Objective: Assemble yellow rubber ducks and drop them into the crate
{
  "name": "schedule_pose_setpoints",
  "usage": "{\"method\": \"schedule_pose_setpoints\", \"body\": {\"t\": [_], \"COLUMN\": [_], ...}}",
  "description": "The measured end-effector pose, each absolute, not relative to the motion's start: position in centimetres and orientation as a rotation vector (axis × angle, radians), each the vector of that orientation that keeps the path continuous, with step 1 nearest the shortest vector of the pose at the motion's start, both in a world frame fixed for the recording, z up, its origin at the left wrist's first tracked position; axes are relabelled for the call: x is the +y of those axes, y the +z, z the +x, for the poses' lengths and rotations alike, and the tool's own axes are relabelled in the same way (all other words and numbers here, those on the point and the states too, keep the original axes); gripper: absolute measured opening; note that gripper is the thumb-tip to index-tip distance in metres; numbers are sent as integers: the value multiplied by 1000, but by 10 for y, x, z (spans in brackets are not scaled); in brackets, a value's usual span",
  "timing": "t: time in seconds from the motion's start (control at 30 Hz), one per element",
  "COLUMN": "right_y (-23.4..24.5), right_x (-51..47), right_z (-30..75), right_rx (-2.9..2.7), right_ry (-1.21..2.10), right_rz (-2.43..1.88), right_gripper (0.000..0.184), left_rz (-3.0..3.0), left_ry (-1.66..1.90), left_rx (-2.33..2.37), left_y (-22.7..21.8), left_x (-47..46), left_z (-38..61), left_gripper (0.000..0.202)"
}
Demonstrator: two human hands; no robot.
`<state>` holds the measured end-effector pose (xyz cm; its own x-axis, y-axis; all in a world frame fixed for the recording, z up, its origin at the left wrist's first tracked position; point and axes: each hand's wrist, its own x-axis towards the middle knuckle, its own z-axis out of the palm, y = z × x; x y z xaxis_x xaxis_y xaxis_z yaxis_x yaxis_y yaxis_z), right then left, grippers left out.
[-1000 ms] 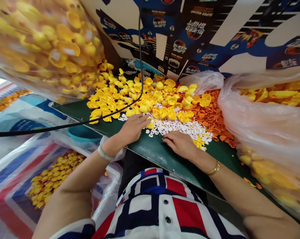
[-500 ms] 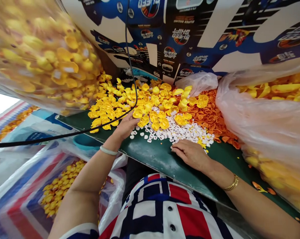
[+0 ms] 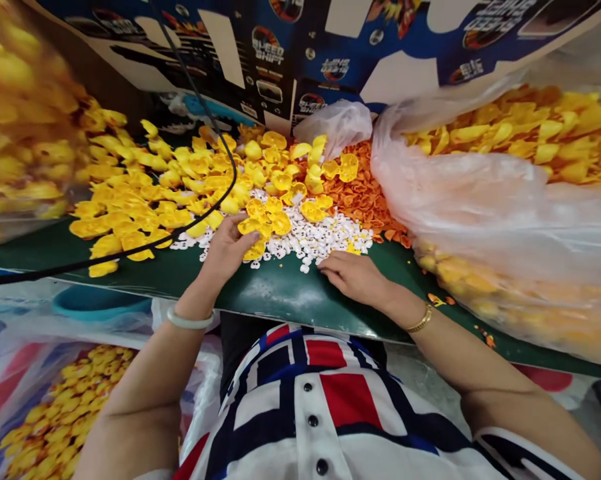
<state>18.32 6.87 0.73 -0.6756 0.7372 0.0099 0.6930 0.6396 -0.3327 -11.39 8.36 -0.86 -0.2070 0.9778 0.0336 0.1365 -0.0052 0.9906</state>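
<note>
My left hand (image 3: 225, 250) rests on the green table (image 3: 275, 293) at the near edge of a heap of yellow plastic duck shells (image 3: 180, 190). Its fingers curl round one yellow shell (image 3: 253, 230). My right hand (image 3: 353, 277) lies palm down on the table, fingers together and reaching into a spread of small white pieces (image 3: 310, 240). I cannot make out whether its fingertips pinch a piece. A pile of small orange pieces (image 3: 363, 193) lies just behind the white ones.
A black cable (image 3: 130, 250) crosses the yellow heap from the left. A large clear bag of yellow parts (image 3: 505, 200) fills the right side, another blurred bag (image 3: 20, 133) the upper left. Printed blue cartons (image 3: 290, 47) stand behind. A sack of yellow ducks (image 3: 55, 413) and a teal bowl (image 3: 100, 303) sit below left.
The view has tilted down and shifted right. My left hand has drawn back from the heap with a yellow shell in its fingers. My right hand has stayed by the white pieces.
</note>
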Motion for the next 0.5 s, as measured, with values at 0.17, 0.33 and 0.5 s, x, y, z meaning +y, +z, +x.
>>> {"method": "schedule_pose_setpoints", "body": {"t": [0.17,0.33,0.5], "right_y": [0,-1,-1], "right_x": [79,87,89], "right_z": [148,141,146], "right_rx": [-2862,-2924,-2987], "right_ry": [201,83,91], "right_rz": [-1196,-1114,-955], "right_gripper": [23,19,26], "left_rz": [1906,2257,2213], "left_ry": [928,834,946], "left_rx": [1878,2077,1973], "left_y": [3,17,29], "left_x": [90,99,130], "left_z": [-128,-142,-116], "left_gripper": [42,42,38]}}
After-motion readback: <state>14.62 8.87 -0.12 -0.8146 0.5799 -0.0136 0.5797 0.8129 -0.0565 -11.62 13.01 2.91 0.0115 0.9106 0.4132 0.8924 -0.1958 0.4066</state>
